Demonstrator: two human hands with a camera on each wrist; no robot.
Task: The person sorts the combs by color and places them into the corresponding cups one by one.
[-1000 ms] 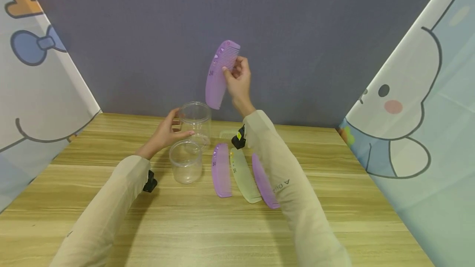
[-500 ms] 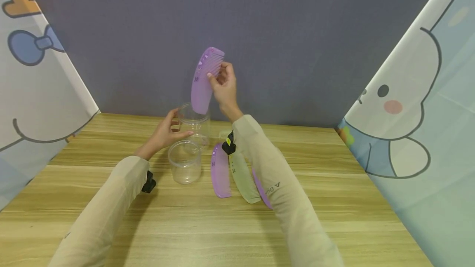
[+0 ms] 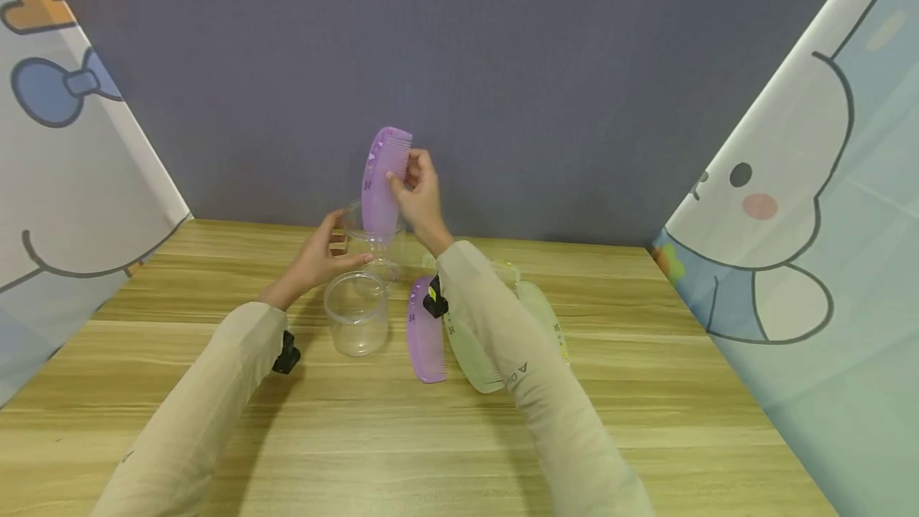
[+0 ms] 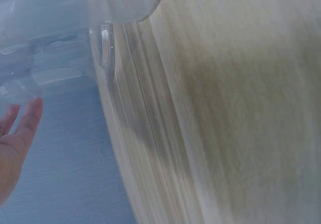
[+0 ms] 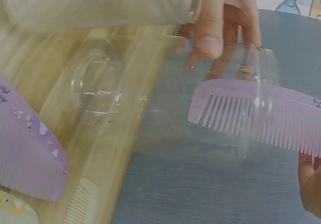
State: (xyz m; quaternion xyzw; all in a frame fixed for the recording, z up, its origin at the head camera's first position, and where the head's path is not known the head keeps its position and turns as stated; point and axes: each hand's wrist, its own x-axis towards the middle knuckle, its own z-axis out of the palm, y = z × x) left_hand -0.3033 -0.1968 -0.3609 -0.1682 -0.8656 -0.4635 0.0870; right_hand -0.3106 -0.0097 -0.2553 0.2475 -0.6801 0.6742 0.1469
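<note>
Change noted: half a second ago the comb (image 3: 380, 186) had its lower end level with the mouth of the back jar (image 3: 388, 252); now that end is past the rim and inside. The right wrist view puts it well short of the jar's base. Whether it touches the wall, I cannot tell.

Right hand (image 3: 422, 202): above the back jar and to its right, pinching the comb by the toothed edge between thumb and bent fingers. Left hand (image 3: 316, 255): at the back jar's left side, thumb in front, fingers curved round it, moderately spread; unmoved over this interval.

In front of the back jar, near: the front jar (image 3: 356, 317). To its right and nearer the person: a second purple comb (image 3: 427, 333), then a green comb (image 3: 470, 349) partly under the sleeve (image 3: 495, 325).

Judgement: insertion begun, not complete; the comb remains in the fingers, and the steadied jar suits that work.
</note>
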